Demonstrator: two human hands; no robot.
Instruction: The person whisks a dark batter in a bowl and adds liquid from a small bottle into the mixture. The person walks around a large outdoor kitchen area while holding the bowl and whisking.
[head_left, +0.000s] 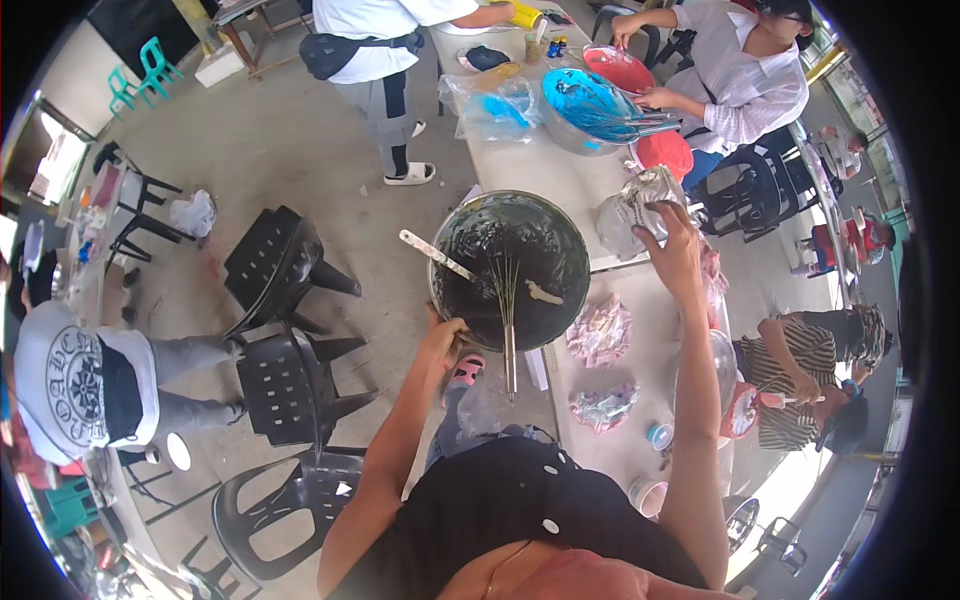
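Note:
Gripped at its near rim by my left hand (444, 341) is a large metal mixing bowl (559, 319), coated inside with a very dark mixture. The bowl is tilted, so its inside faces me. A wire whisk (509, 345) rests in it, handle over the near rim. Across the left rim leans a spatula with a pale speckled handle (431, 251). A pale lump (544, 293) sits on the dark mixture. My right hand (670, 247) is at a crumpled, printed plastic bag (626, 217) on the table, thumb and fingers apart; whether they grip it is unclear.
Beyond stand a bowl of blue mixture (581, 105) with whisks and a red-filled bowl (619, 69), held by a seated person. Ruffled wrapped items (600, 330) lie on the near table (555, 397). Black plastic chairs (289, 382) stand left; another person (375, 45) stands at the far table.

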